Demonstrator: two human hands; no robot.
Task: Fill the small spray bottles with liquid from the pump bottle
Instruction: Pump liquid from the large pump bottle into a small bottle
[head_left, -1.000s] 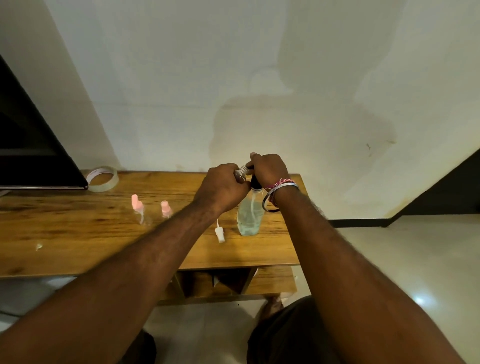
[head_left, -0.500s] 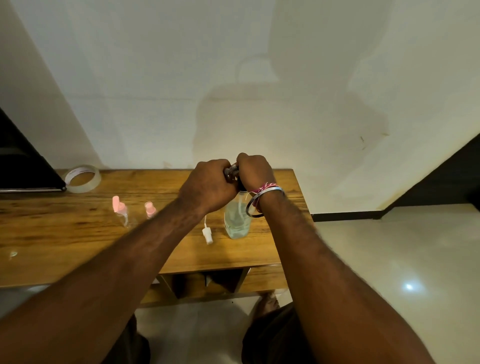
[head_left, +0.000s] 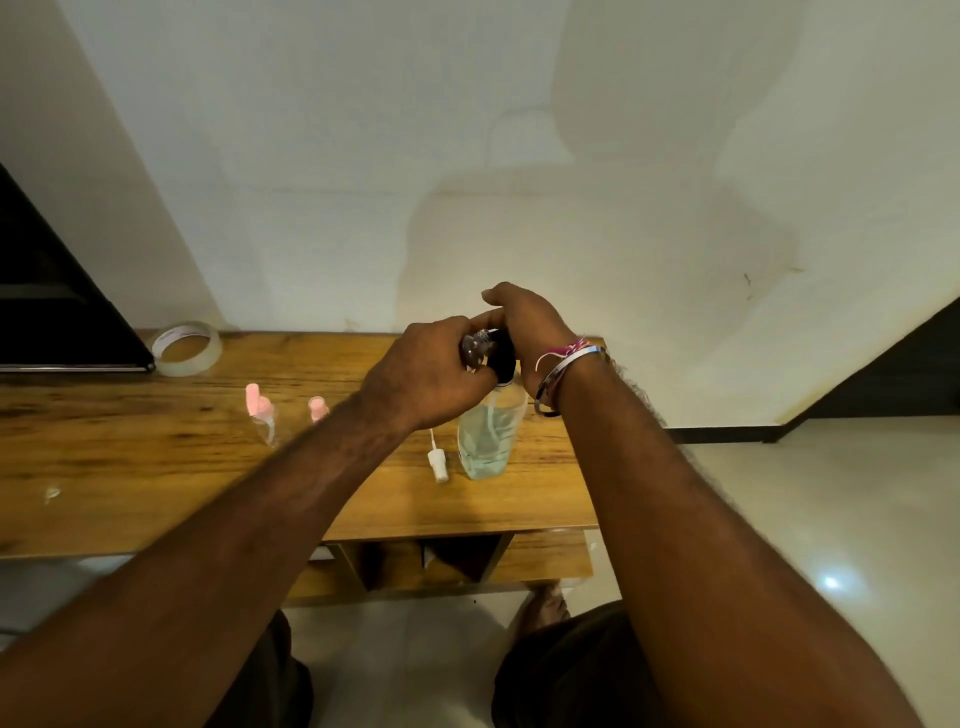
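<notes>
The right hand (head_left: 530, 327) has lifted its forefinger above the black pump head (head_left: 503, 359); whether it grips or presses, cannot tell. The left hand (head_left: 431, 374) clamps a small spray bottle (head_left: 475, 349) at the nozzle, above the upright pump bottle (head_left: 488, 436) on the table (head_left: 156, 467).

One head-worn camera looks forward and down, fairly close, onto the wooden table (head_left: 130, 457), edges possibly distorted.

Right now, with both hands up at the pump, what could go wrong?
1. The left hand holds the small bottle at the head of the pump bottle, its mouth hidden; a stroke could miss and wet the table.
2. The right hand grips only the top; a sideways push might tip it.
3. The white spray cap lies loose beside the base and could be knocked away.
</notes>
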